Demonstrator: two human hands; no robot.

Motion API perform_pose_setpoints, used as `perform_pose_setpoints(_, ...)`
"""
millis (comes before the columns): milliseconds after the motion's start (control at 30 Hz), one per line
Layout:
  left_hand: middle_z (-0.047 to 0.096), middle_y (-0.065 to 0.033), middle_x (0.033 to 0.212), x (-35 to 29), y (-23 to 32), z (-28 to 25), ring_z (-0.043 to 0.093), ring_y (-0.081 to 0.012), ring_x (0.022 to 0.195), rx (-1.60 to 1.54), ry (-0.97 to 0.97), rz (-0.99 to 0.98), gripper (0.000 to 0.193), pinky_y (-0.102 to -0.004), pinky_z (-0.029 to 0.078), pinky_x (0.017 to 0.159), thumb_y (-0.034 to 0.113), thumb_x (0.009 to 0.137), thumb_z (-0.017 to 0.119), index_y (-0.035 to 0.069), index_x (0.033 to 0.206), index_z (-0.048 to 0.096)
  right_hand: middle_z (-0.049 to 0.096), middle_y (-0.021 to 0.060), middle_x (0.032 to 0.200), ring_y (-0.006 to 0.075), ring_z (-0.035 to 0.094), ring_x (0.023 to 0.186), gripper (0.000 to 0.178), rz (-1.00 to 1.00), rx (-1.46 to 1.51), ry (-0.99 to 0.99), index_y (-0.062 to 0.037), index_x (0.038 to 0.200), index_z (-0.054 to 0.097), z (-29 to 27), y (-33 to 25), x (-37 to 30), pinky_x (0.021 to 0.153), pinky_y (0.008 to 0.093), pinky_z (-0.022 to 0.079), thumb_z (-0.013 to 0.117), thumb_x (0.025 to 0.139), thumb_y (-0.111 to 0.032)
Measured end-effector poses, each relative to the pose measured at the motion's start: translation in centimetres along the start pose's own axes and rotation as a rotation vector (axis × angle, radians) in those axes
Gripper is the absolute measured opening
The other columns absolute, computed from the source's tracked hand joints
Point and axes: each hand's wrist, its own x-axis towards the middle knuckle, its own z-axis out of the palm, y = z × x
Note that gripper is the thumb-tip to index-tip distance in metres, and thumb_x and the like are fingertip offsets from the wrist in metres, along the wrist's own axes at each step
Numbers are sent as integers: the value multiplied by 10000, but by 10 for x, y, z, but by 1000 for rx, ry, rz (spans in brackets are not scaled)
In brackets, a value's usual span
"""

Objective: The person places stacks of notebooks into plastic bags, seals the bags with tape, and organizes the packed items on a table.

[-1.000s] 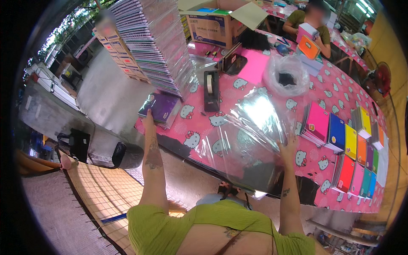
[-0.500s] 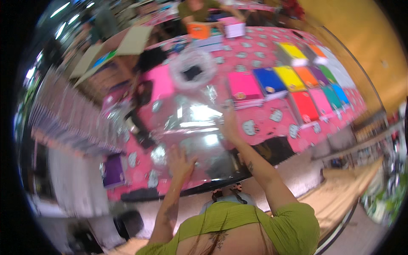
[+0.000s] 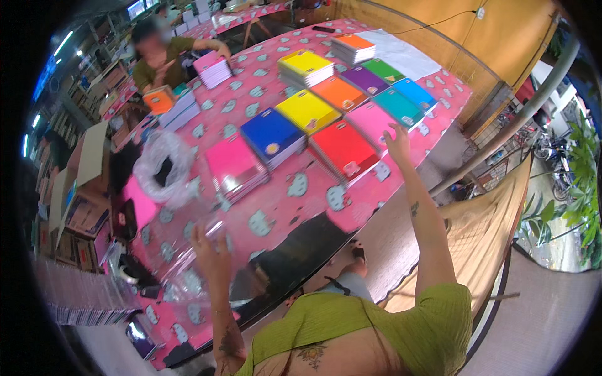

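My left hand (image 3: pixel 212 252) grips a clear plastic sleeve (image 3: pixel 182 276) that lies crumpled on the pink patterned table (image 3: pixel 295 207). My right hand (image 3: pixel 397 140) is stretched far out to the right, fingers apart and holding nothing. It hovers at the near edge of a pink notebook stack (image 3: pixel 374 119), just right of a red notebook stack (image 3: pixel 343 150). More stacks lie in rows beyond: magenta (image 3: pixel 235 166), blue (image 3: pixel 271 135), yellow (image 3: pixel 307 109), orange (image 3: pixel 338 93), teal (image 3: pixel 398 106) and purple (image 3: pixel 365 79).
A bundle of clear plastic bags (image 3: pixel 164 168) sits left of the magenta stack. A tall pile of wrapped notebooks (image 3: pixel 81 297) stands at the lower left, cardboard boxes (image 3: pixel 81 213) behind it. Another person (image 3: pixel 164 53) works at the table's far end. A net fence (image 3: pixel 495 207) runs on the right.
My view has swung right toward the coloured stacks. My right hand has left the plastic sleeve and reached out to the pink stack, while my left hand stays on the sleeve.
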Motion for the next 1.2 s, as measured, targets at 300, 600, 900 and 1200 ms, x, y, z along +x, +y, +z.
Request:
perform_pose_setpoints(300, 433, -217, 1431, 52, 416, 325, 401, -412, 1334, -308, -367, 797, 675, -537, 321, 1101, 253, 830, 699, 55, 1413, 423, 604, 195, 1223, 385, 564, 1151, 374, 0, -323, -187, -48, 1211, 602, -11, 256, 194, 962, 465, 474, 619, 845, -122)
perform_pose_setpoints(600, 641, -140, 1006, 102, 509, 456, 614, -329, 968, -222, -381, 834, 276, -439, 498, 833, 150, 886, 608, 56, 1145, 597, 667, 191, 1071, 366, 642, 1017, 433, -404, -668, -484, -49, 1274, 555, -27, 323, 259, 856, 459, 514, 574, 888, -243)
perform_pose_setpoints(900, 661, -43, 1059, 109, 235, 90, 600, -143, 970, -860, -265, -250, 339, -290, 468, 832, 107, 846, 611, 6, 1168, 642, 645, 96, 997, 210, 633, 866, 312, -18, 826, -490, 7, 1151, 605, -57, 97, 142, 826, 330, 523, 610, 839, 21)
perform_pose_setpoints(1200, 630, -169, 1239, -34, 173, 59, 577, -337, 1205, 164, 183, 127, 390, -443, 447, 1032, -81, 811, 550, 56, 1162, 653, 603, 52, 1246, 264, 520, 1243, 399, -1359, 248, -914, -207, 1133, 689, 78, -89, -41, 1109, 585, 283, 717, 735, -196)
